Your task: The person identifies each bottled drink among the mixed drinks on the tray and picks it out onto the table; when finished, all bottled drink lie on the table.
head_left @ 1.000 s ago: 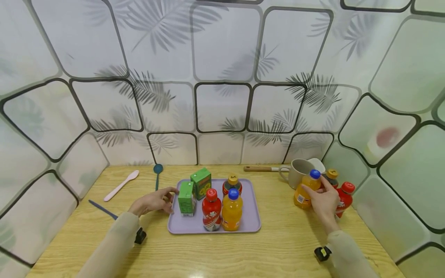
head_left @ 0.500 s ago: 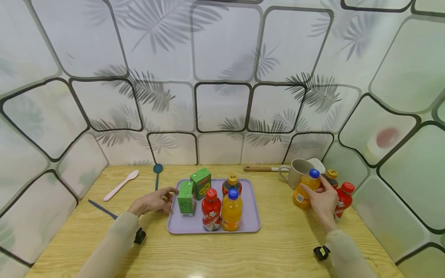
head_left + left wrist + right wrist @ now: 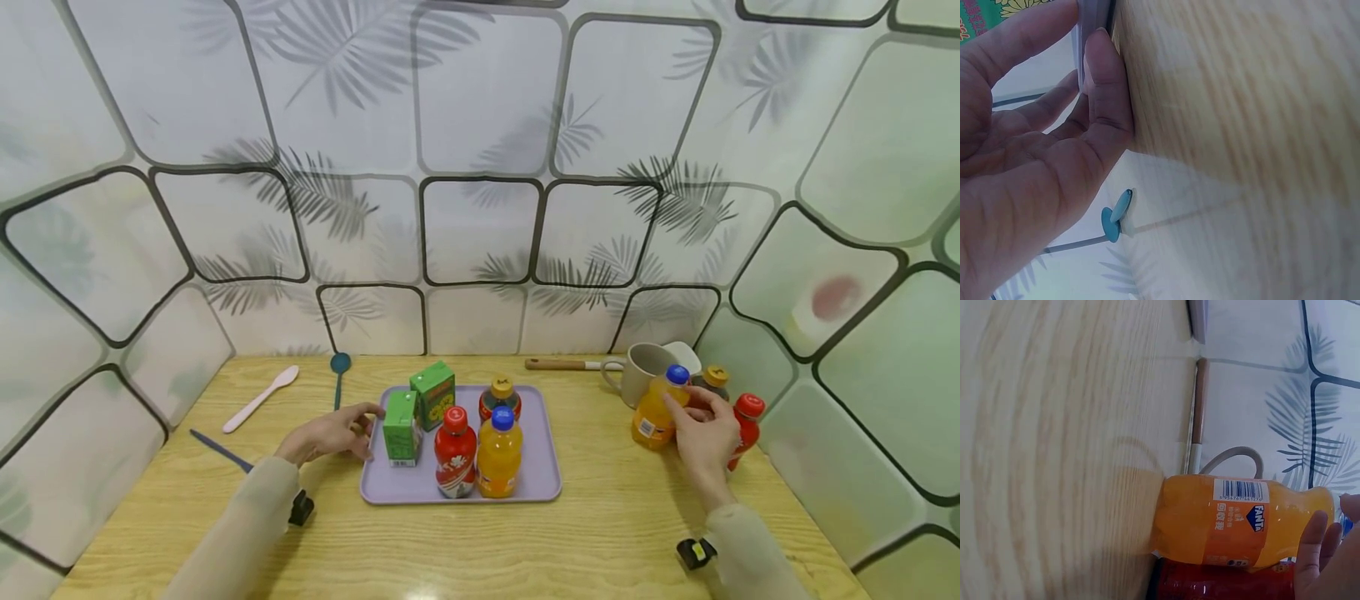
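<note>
On a wooden table [image 3: 600, 542], a person works with both hands spread well apart; the right hand [image 3: 705, 437] is beside the upper part of an orange drink bottle [image 3: 651, 417], its fingers loosely bent with a gap between thumb and fingertips, not wrapped round the bottle; whether the thumb touches the plastic cannot be told. That bottle stands upright toward the right end of the table, just in front of a grey mug [image 3: 643, 379], with a dark bottle [image 3: 717, 383] and a red bottle [image 3: 742, 429] close on its far side. The left hand [image 3: 330, 436] is relaxed and partly open, fingertips against the left edge of a lilac tray [image 3: 540, 442], with nothing closed in its grasp; the tray carries two green cartons, one by the left edge [image 3: 401, 429] and one behind [image 3: 433, 396], plus three upright bottles. The likeliest trouble is a knock; with the hand so near the tall orange bottle, a careless sweep of the thumb could tip it, probably into the mug; the knuckles, crowding the red and dark bottles, could topple those too; a grasp high on the neck might let a full bottle swing; on the left, a sudden push could slide the tray and rock its load.
</note>
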The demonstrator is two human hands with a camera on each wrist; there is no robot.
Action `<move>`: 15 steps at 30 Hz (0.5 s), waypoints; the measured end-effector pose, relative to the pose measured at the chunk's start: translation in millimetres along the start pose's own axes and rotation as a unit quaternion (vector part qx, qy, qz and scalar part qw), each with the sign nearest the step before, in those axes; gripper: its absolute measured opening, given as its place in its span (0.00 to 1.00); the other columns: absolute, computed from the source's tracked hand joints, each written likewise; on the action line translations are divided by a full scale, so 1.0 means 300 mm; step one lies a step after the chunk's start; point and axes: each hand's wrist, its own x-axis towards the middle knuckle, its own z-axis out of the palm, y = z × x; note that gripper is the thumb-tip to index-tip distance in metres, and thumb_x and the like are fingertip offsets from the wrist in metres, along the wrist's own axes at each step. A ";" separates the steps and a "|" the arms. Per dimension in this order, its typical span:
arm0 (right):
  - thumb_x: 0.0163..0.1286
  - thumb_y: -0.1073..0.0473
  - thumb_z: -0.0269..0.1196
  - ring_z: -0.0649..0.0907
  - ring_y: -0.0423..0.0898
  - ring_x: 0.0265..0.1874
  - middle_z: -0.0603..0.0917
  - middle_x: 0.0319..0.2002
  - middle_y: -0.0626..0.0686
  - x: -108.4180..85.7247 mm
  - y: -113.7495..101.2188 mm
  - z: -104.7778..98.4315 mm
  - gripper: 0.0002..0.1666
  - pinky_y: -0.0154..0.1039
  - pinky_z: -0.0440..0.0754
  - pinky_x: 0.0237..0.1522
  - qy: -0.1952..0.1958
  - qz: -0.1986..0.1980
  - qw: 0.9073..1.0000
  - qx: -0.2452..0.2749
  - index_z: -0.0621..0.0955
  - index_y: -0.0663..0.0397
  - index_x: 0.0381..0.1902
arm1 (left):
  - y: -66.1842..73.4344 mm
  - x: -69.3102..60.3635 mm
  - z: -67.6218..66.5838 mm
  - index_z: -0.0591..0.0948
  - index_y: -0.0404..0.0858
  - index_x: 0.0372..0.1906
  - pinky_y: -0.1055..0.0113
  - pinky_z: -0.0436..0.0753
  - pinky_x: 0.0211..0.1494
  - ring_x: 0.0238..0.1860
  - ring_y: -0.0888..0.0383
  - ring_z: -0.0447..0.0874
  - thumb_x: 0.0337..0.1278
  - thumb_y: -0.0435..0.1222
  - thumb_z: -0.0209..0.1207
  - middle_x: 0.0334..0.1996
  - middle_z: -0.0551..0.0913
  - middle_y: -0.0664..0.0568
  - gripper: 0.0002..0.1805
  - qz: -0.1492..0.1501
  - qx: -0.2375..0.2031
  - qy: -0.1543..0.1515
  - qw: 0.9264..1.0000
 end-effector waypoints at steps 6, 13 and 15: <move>0.60 0.49 0.71 0.74 0.32 0.29 0.76 0.36 0.37 -0.014 -0.011 0.009 0.21 0.20 0.71 0.29 0.014 -0.021 1.000 -0.005 0.84 0.53 0.48 | 0.001 -0.004 0.001 0.66 0.32 0.65 0.63 0.76 0.41 0.39 0.52 0.69 0.44 0.23 0.66 0.45 0.69 0.39 0.38 0.001 0.004 -0.001 1.000; 0.62 0.53 0.70 0.76 0.29 0.28 0.78 0.30 0.27 -0.035 -0.032 0.023 0.17 0.19 0.72 0.31 0.006 -0.046 0.998 0.031 0.86 0.56 0.46 | 0.004 -0.007 0.003 0.66 0.33 0.66 0.63 0.76 0.42 0.40 0.52 0.69 0.44 0.23 0.65 0.47 0.69 0.38 0.38 -0.002 0.006 0.003 1.000; 0.62 0.54 0.70 0.77 0.28 0.27 0.79 0.28 0.27 -0.040 -0.036 0.030 0.17 0.19 0.72 0.31 -0.001 -0.048 0.998 0.044 0.86 0.58 0.45 | 0.005 -0.006 0.002 0.66 0.33 0.66 0.63 0.76 0.42 0.40 0.52 0.69 0.44 0.23 0.65 0.48 0.69 0.38 0.38 -0.002 0.009 0.005 1.000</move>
